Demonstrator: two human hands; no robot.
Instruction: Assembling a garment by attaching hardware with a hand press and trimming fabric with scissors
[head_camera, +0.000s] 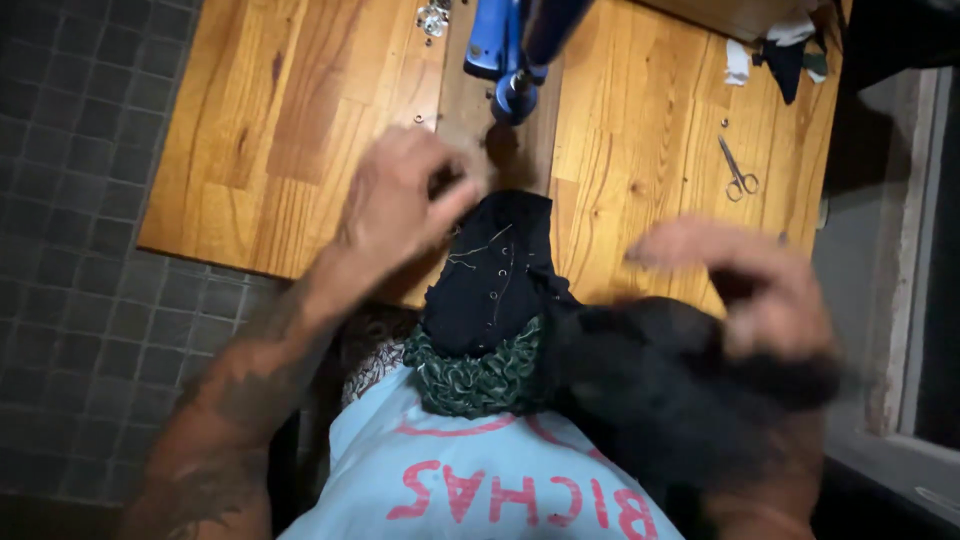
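A dark navy piece of fabric (497, 270) with small metal eyelets and loose threads lies over the near edge of a wooden table (300, 110). A green ruffled trim (480, 378) hangs at its lower end. My left hand (400, 200) pinches the fabric's upper left edge, just below a blue machine part (510, 50). My right hand (755, 285), blurred, grips a bunch of black cloth (650, 385) to the right of the navy piece.
Small scissors (738, 172) lie on the table's right side. Dark and white cloth scraps (780, 55) sit at the far right corner, small metal bits (433, 18) at the top. Grey tiled floor (80, 200) is on the left, a wall on the right.
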